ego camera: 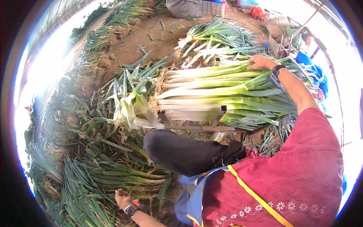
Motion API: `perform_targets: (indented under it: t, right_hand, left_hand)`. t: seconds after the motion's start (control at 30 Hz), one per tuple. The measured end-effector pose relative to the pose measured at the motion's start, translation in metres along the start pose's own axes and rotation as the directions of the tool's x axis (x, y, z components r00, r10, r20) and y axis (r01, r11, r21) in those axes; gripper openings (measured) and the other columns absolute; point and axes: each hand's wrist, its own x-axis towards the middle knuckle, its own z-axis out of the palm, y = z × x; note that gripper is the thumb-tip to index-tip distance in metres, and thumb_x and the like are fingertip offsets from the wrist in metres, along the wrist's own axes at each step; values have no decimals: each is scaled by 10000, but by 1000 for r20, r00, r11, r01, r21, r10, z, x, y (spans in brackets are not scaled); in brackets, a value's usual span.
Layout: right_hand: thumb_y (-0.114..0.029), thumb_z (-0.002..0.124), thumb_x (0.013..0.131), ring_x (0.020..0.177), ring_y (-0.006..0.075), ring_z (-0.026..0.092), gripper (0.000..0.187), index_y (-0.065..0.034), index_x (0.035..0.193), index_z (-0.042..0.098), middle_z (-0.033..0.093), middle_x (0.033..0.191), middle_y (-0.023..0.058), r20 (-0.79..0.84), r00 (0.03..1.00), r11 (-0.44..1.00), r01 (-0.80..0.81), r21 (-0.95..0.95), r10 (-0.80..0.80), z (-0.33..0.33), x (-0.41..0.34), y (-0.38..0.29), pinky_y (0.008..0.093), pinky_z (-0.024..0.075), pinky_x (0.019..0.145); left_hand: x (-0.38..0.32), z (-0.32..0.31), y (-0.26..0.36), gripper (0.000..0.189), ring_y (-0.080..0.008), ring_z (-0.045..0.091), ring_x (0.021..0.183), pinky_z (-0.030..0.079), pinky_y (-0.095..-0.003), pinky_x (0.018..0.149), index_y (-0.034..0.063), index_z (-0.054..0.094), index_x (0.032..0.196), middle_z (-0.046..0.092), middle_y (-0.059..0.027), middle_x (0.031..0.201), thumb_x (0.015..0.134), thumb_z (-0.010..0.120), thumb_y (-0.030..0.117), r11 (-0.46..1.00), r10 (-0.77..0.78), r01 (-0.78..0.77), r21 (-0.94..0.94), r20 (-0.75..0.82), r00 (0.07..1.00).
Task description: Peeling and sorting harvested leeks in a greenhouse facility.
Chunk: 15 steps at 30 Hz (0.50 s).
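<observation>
Trimmed leeks (198, 93) lie side by side on a low rack with square metal uprights (219, 115), their roots to the left and green leaves to the right. My right hand (258, 62) has its fingers curled around the green part of a leek at the far side of this pile. Down at the lower left, my left hand (122, 198) is held with fingers loosely bent and nothing visible in it. It is beside untrimmed leeks (127, 178) lying on the ground. Each wrist wears a strapped device.
More leeks (221, 37) are heaped beyond the rack. Stripped leaves (127, 105) lie off its left end. Leek bundles (96, 42) line the left side. A grey sack (184, 8) and a plastic crate (212, 8) stand at the back. My bent knee (158, 147) is close to the rack.
</observation>
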Motion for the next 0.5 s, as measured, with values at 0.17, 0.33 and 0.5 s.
perform_targets:
  t: [0.17, 0.33, 0.5]
  right_hand:
    - [-544, 600, 732, 1031, 339, 574, 562, -131, 1112, 640, 626, 1085, 161, -43, 998, 997, -38, -70, 35, 6, -5, -34, 425, 441, 889]
    - [-536, 572, 768, 1019, 337, 582, 547, -135, 1137, 626, 628, 1084, 153, -37, 999, 1000, -4, -15, 4, 16, -19, -30, 433, 449, 866]
    - [-525, 568, 778, 1023, 339, 580, 546, -135, 1158, 613, 619, 1102, 169, -13, 999, 998, -47, 48, 48, 13, -12, -27, 430, 440, 882]
  left_hand:
    - [4, -6, -1, 147, -142, 628, 723, 458, -281, 553, 83, 596, 856, 641, -5, 769, 863, 628, 227, 1000, 21, -21, -20, -24, 1000]
    - [4, -2, -10, 144, -145, 627, 713, 470, -294, 585, 83, 597, 844, 639, -6, 772, 859, 632, 222, 998, 14, -14, 56, -1, 1000]
    - [8, -2, -12, 147, -135, 628, 698, 468, -277, 583, 86, 604, 820, 642, -7, 759, 854, 638, 225, 998, -35, 34, 47, 8, 999]
